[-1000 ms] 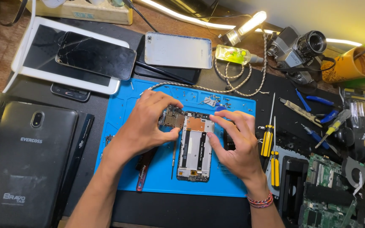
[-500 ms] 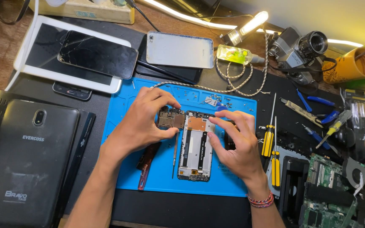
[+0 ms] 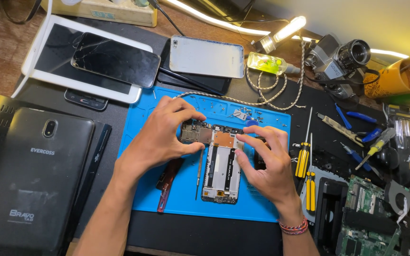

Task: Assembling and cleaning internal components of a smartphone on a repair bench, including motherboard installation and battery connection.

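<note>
Both hands work at the top end of an opened phone (image 3: 221, 173) that lies lengthwise near the middle of the frame on a blue repair mat (image 3: 138, 128). The left hand (image 3: 160, 137) comes in from the lower left, fingers curled into a loose pinch; its thumb and forefinger tips close on the upper left corner of the phone, where a dark circuit board (image 3: 195, 133) sits exposed. The right hand (image 3: 269, 163) reaches in from the lower right, half closed, thumb and first fingers touching the phone's upper right edge beside a copper-coloured shield (image 3: 224, 139). Whether either hand actually lifts a part cannot be told.

The phone has its back cover off: a pale metal frame, a long white inner panel down the centre, and a narrow board at its bottom end. A thin screwdriver (image 3: 199, 175) lies on the mat just left of the phone, and a red-handled tool (image 3: 167, 182) lies farther left, partly under the left wrist.
</note>
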